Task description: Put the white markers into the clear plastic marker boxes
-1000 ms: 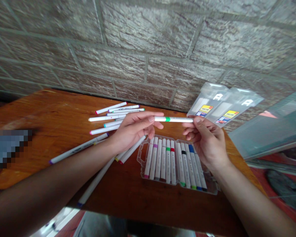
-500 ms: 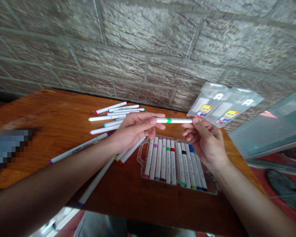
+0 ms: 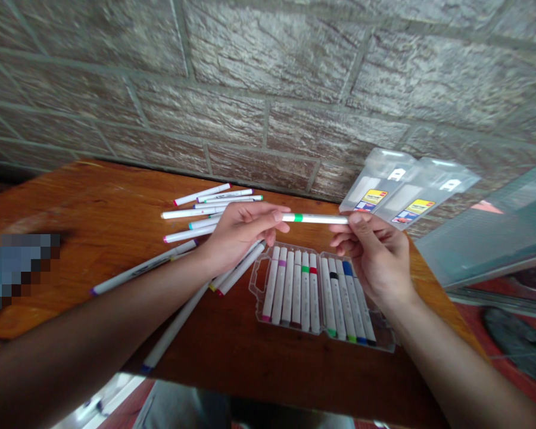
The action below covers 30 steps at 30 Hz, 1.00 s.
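White cylindrical marker with green band point(image 3: 315, 218), level above the clear plastic marker case point(image 3: 259, 280)
Left hand point(image 3: 250, 229) pinches one end; right hand point(image 3: 370, 244) the other

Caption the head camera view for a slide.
Left hand and right hand hold a green-banded marker between them, above a clear case of markers on a wooden table.
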Tool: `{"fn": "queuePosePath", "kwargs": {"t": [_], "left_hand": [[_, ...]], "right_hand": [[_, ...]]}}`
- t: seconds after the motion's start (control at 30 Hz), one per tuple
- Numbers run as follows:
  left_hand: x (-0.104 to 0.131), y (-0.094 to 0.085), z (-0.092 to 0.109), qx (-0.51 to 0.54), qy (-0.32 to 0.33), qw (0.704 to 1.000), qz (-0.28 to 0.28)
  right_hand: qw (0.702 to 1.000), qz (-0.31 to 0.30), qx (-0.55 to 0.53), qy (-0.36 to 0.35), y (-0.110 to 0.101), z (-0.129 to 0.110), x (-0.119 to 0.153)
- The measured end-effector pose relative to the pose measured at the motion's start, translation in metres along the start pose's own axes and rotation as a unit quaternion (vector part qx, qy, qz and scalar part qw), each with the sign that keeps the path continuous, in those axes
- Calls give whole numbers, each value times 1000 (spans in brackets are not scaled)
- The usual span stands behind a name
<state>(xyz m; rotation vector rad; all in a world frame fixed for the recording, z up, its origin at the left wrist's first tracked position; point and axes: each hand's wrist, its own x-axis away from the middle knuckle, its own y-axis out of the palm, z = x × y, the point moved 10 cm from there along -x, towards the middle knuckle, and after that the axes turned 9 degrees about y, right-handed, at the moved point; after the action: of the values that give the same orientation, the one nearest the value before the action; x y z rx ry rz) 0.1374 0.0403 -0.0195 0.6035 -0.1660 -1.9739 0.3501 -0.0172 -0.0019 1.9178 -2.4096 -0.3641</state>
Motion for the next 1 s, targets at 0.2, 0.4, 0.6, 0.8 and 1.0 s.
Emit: {"fn": "queuePosePath", "kwargs": {"t": [0.2, 0.4, 0.6, 0.8, 1.0], "left_hand": [[0, -4, -1, -62, 8, 998, -15], [0, -5, -5, -103, 1, 994, -26], [0, -4, -1, -149, 3, 989, -23], [4, 8, 7, -206, 24, 977, -57], [13, 26, 8, -254, 55, 958, -121]], "right_hand": [[999, 2, 31, -23, 2, -6, 4], [997, -5, 58, -43, 5, -11, 8], [995, -8, 93, -45, 7, -11, 10], [982, -27, 171, -77, 18, -16, 18], [938, -75, 300, -155, 35, -18, 33]]}}
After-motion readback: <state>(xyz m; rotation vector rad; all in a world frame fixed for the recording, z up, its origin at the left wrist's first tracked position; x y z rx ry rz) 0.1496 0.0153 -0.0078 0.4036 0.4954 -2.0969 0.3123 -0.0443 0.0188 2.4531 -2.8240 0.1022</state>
